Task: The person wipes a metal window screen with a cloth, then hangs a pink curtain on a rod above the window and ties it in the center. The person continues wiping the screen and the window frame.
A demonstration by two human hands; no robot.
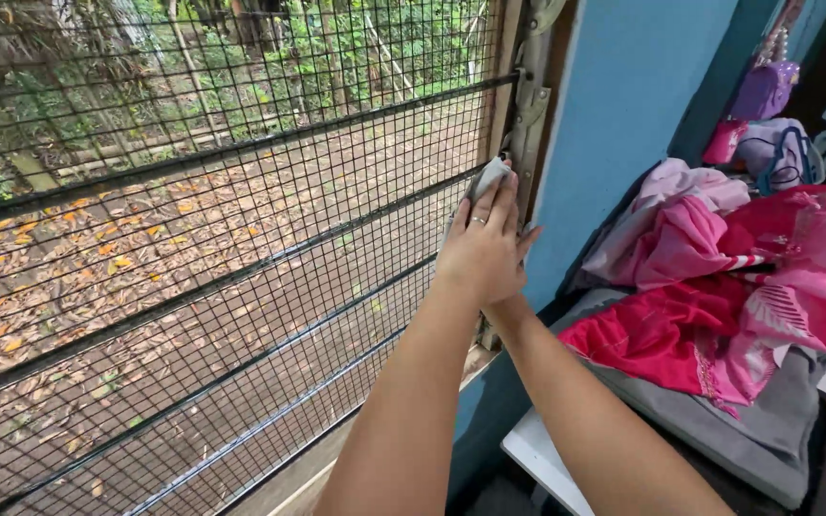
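A small grey cloth (489, 176) is pressed against the right edge of the wire mesh window (222, 248), just beside the metal frame (529, 105), so that the fabric is kept flat on the surface; it is pinned under the extended fingers of the left hand (483, 250), on which a ring is worn; the right hand is hidden beneath the left, and its state cannot be told; pink clothes (719, 287) are heaped on a grey surface (757, 430) by the blue wall (623, 105).

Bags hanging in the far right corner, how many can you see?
3: a purple bag highest on the wall, a small pink one just below to its left, and a pale lavender one beside that. The clothes pile may hide more.
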